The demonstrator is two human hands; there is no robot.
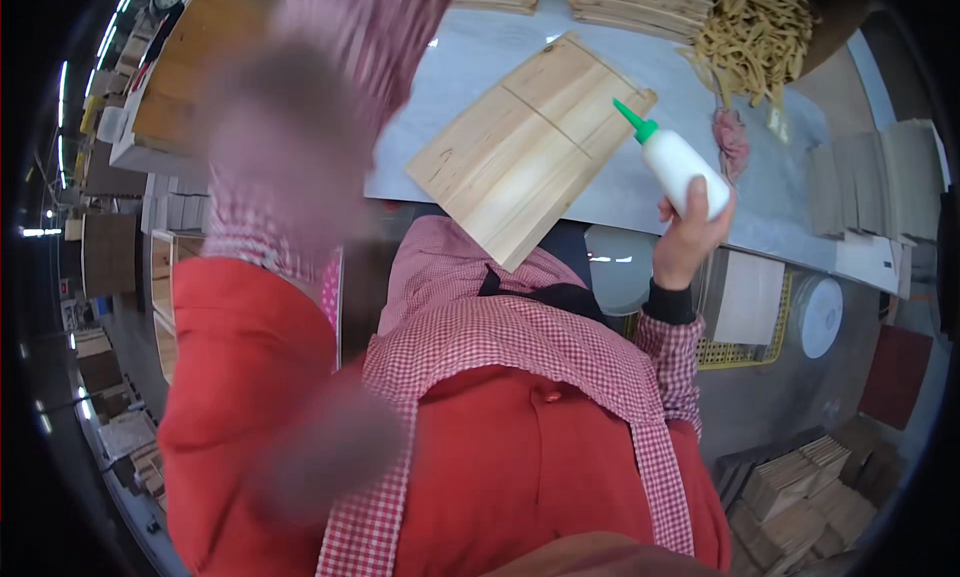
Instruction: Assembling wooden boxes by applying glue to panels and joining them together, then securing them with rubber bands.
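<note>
My right hand (697,229) is wrapped round a white squeeze bottle (685,169) with a green pointed nozzle. The bottle is tilted, its tip up and to the left, close to the right corner of a pale wooden panel (520,137). Lying aslant on the table, the panel has a thin dark line across it, and its near corner juts past the table's front edge. My left arm, in a red and checked sleeve (365,37), reaches up past the top edge, blurred; no left hand can be made out. Two smeared dark patches hide parts of that arm.
Stacks of thin boards (645,12) stand at the back of the white table (440,97). A heap of pale wooden strips (755,37) lies at the back right, with a pink cloth (731,142) nearer. Below stand a yellow crate (740,352) and a round white lid (822,317).
</note>
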